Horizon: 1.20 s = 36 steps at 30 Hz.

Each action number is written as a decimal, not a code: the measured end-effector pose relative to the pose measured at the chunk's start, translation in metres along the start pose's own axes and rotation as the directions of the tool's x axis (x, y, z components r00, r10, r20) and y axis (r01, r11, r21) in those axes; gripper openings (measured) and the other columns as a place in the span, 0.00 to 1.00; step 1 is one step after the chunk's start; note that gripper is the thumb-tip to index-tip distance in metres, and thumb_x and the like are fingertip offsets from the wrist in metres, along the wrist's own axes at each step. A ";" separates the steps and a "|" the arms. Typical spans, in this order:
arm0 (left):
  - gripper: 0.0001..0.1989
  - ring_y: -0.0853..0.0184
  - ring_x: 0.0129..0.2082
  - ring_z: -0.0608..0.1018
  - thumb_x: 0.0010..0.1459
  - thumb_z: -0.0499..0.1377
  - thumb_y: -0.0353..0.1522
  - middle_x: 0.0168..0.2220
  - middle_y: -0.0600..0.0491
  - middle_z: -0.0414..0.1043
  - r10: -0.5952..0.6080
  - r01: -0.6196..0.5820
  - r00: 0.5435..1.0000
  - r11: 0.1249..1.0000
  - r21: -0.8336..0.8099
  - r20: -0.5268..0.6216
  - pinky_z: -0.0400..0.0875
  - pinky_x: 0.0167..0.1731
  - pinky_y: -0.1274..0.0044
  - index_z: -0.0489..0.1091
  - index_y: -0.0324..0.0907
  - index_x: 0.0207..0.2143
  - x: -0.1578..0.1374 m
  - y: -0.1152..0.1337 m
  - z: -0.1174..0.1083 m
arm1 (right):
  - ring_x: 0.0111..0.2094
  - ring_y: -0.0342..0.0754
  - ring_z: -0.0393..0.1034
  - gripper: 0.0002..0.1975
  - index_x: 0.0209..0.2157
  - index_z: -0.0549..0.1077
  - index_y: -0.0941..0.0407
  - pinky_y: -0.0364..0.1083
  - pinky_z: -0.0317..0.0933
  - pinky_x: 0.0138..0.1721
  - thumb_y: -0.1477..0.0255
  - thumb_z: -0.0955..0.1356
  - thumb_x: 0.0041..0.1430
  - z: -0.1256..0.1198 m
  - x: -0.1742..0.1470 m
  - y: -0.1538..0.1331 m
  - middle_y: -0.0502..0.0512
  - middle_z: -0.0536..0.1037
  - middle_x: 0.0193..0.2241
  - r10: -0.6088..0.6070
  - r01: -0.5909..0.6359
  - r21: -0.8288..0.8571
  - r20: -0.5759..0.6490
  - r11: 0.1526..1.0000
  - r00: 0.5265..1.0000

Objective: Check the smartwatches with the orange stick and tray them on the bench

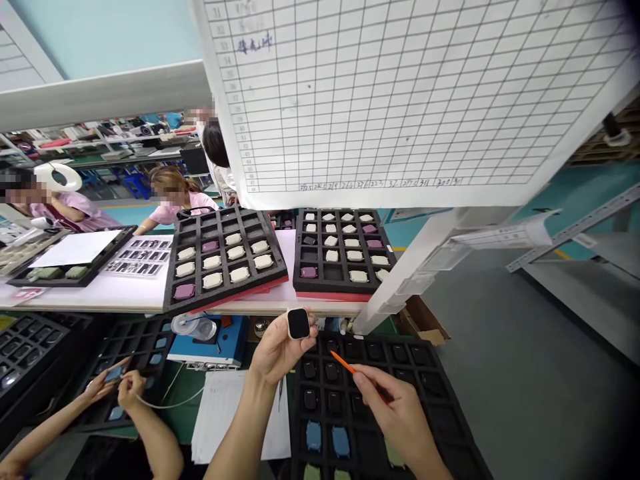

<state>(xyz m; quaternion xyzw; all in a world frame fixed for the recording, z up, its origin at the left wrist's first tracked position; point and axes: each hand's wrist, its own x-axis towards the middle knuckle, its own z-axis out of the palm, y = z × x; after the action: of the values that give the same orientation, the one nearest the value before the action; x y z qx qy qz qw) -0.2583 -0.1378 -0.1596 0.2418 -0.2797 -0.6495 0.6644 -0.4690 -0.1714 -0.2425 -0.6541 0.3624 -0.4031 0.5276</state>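
My left hand [280,350] is closed around a smartwatch case [299,324] with a pale rim and a dark screen, held up facing me near the shelf edge. To its right, my right hand [395,407] grips an orange pen-like stick [342,362], its tip pointing up and left, apart from the watch case. Below both hands lies a black foam tray [445,423] with black, blue and green watch cases in its pockets. The pen's far end is hidden in my palm.
On the raised shelf, two black foam trays [227,291] [333,285] hold white and purple cases. A gridded paper sheet [400,100] hangs in front. A blue box [230,341] and papers [215,420] lie left. A co-worker's hands [131,388] work at another tray.
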 end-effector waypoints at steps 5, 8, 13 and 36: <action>0.22 0.66 0.42 0.74 0.53 0.68 0.36 0.45 0.45 0.68 0.076 -0.075 0.997 0.997 0.037 -0.031 0.75 0.43 0.78 0.74 0.37 0.48 -0.006 0.001 0.003 | 0.23 0.45 0.66 0.23 0.41 0.82 0.57 0.40 0.60 0.23 0.53 0.66 0.62 0.000 -0.001 -0.003 0.53 0.73 0.22 -0.004 0.004 -0.019 0.014 1.000 1.000; 0.22 0.66 0.42 0.75 0.53 0.68 0.36 0.44 0.46 0.68 0.061 -0.060 0.998 0.997 0.043 0.000 0.75 0.43 0.78 0.74 0.37 0.49 -0.009 0.003 0.002 | 0.24 0.45 0.67 0.23 0.41 0.82 0.57 0.40 0.61 0.25 0.53 0.66 0.62 -0.001 -0.003 -0.001 0.53 0.74 0.23 0.010 -0.010 -0.022 0.018 1.000 1.000; 0.23 0.65 0.43 0.76 0.54 0.68 0.37 0.45 0.46 0.69 0.045 -0.045 0.999 0.997 0.063 -0.005 0.74 0.44 0.77 0.73 0.38 0.50 -0.012 0.003 -0.003 | 0.24 0.45 0.66 0.23 0.43 0.82 0.56 0.40 0.60 0.24 0.52 0.65 0.64 -0.001 -0.006 0.001 0.52 0.73 0.23 0.021 -0.021 -0.018 0.029 1.000 0.999; 0.15 0.50 0.48 0.75 0.61 0.54 0.33 0.44 0.35 0.73 0.200 0.166 0.979 -0.716 0.678 -0.029 0.70 0.45 0.65 0.73 0.32 0.45 0.243 0.005 0.007 | 0.23 0.46 0.69 0.20 0.39 0.84 0.54 0.42 0.70 0.33 0.54 0.66 0.61 -0.026 0.004 0.003 0.53 0.75 0.22 0.014 -0.016 -0.014 -0.131 1.000 0.991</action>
<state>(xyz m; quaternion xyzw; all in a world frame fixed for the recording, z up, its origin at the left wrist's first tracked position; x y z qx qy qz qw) -0.2592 -0.3800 -0.1374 0.7607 -0.6433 0.0620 0.0606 -0.4912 -0.1859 -0.2413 -0.6275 0.4039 -0.4384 0.5009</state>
